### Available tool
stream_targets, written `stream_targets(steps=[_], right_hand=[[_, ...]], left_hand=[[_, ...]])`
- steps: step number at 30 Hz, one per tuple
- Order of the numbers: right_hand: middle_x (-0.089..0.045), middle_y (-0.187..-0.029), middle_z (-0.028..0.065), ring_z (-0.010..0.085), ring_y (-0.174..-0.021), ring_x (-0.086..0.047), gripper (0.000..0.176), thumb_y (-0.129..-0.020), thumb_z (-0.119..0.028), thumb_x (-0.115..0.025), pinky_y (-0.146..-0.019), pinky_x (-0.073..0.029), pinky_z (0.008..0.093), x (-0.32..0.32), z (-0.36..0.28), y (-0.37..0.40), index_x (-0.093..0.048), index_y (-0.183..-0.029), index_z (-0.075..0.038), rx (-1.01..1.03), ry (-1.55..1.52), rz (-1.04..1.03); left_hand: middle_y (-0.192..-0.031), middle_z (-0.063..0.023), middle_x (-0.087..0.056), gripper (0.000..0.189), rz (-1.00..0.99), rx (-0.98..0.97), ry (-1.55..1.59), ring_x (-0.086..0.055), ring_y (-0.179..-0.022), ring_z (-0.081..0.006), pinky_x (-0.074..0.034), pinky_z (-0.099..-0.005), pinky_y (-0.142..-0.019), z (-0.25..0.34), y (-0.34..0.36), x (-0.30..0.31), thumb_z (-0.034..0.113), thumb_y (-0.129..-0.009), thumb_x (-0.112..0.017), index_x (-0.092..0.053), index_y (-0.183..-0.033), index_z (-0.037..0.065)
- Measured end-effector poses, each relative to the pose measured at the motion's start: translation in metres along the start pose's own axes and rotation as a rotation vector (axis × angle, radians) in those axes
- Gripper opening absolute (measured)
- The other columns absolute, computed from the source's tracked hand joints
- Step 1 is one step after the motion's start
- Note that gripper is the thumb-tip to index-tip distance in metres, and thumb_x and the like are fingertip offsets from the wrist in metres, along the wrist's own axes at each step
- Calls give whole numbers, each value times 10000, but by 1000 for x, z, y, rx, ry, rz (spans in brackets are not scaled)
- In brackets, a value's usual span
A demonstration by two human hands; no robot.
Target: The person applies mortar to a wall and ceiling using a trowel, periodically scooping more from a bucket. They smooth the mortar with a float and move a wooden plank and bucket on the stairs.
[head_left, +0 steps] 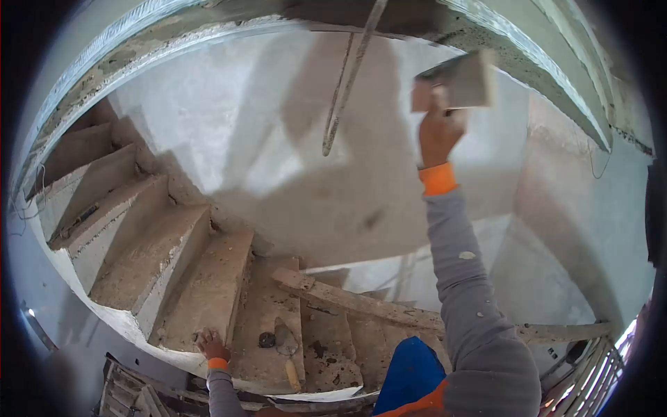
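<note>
My right hand is raised high at the end of an outstretched arm. It is closed round a flat rectangular plastering float, somewhat blurred, close under the rough edge of the concrete above. My left hand rests on the outer edge of a concrete step, with its fingers apart and nothing in them. On the step to the right of that hand lies a pointing trowel with a wooden handle, beside a small dark round thing.
A long wooden plank crosses the lower steps. Two thin rods hang down in front of the plastered wall. Dusty winding stairs rise to the left, with a thin tool on an upper step. Wooden framing stands below.
</note>
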State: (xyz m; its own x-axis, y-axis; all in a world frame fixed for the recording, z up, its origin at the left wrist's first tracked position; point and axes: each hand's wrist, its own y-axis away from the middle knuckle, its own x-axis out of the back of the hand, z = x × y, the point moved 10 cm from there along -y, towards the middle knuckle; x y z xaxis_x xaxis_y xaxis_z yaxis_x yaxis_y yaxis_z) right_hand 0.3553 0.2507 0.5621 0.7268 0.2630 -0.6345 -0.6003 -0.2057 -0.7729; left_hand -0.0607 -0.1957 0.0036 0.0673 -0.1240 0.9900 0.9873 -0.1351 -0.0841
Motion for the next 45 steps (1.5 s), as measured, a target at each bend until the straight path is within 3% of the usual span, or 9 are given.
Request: stream_targets(steps=[8, 11, 16, 22, 29, 35, 40, 43, 45], right_hand=[[-530, -708, 124, 268, -631, -494, 151, -773, -53, -583, -607, -407, 358, -5, -72, -34, -564, -891, 38, 428, 166, 425], [-486, -814, 154, 297, -706, -457, 375, -773, -34, -516, -632, -372, 376, -55, -84, 11, -524, -1148, -8, 463, 272, 427], [-538, -932, 147, 330, -829, -518, 392, -817, -116, -527, -719, -434, 399, -129, -14, 58, -486, -1197, -32, 48, 279, -41], [-567, -940, 160, 327, -853, -550, 329, -838, -165, -540, -731, -455, 369, -111, 16, 78, -517, -1135, -23, 118, 242, -390], [-571, -901, 177, 338, -816, -554, 261, -820, -158, -575, -697, -453, 362, -27, -35, -7, -537, -978, 46, 2, -273, 43], [-547, -912, 183, 358, -869, -531, 402, -778, -84, -564, -764, -463, 379, -64, -61, 12, -507, -1169, -9, 464, 389, 244], [-537, -969, 167, 346, -911, -521, 438, -789, -112, -551, -776, -458, 401, -119, -15, 56, -497, -1223, -133, 220, 272, -200], [-537, -983, 163, 335, -908, -525, 440, -802, -131, -545, -771, -461, 398, -96, -16, 54, -490, -1237, -168, 350, 256, -188], [-546, -942, 169, 338, -844, -538, 221, -801, -127, -564, -721, -453, 397, -73, 8, 35, -565, -1003, -38, 250, 241, -55]], left_hand=[[-1464, -95, -127, 841, 66, -22, 0, -78, -1347, -319, -84, -478, -1072, -3, -7, -10, 401, -700, -655, -251, -1385, 129], [-1463, -96, -132, 844, 63, -11, 2, -80, -1348, -316, -84, -478, -1072, -3, -5, -3, 399, -694, -659, -255, -1383, 123], [-1463, -99, -134, 835, 59, -12, -13, -90, -1344, -326, -90, -471, -1071, -3, -2, -5, 406, -700, -657, -260, -1381, 132], [-1460, -103, -143, 821, 58, -19, -8, -111, -1336, -342, -99, -479, -1066, 0, -1, 1, 422, -714, -646, -262, -1379, 134], [-1447, -108, -180, 788, 138, -21, 7, -135, -1334, -328, -109, -470, -1068, -4, -6, -4, 418, -706, -648, -314, -1356, 124], [-1447, -113, -179, 797, 123, -26, 23, -120, -1333, -346, -101, -498, -1061, -1, -2, -2, 416, -703, -650, -301, -1362, 135], [-1456, -117, -156, 804, 88, -18, 23, -111, -1335, -347, -92, -506, -1060, -2, -1, -1, 412, -702, -646, -287, -1372, 149], [-1457, -115, -153, 810, 69, -4, 9, -115, -1334, -348, -92, -507, -1061, -1, 0, 1, 417, -704, -641, -277, -1376, 150], [-1455, -110, -160, 816, 75, -1, -17, -118, -1332, -348, -95, -503, -1062, -4, -6, -7, 424, -706, -638, -268, -1380, 151]])
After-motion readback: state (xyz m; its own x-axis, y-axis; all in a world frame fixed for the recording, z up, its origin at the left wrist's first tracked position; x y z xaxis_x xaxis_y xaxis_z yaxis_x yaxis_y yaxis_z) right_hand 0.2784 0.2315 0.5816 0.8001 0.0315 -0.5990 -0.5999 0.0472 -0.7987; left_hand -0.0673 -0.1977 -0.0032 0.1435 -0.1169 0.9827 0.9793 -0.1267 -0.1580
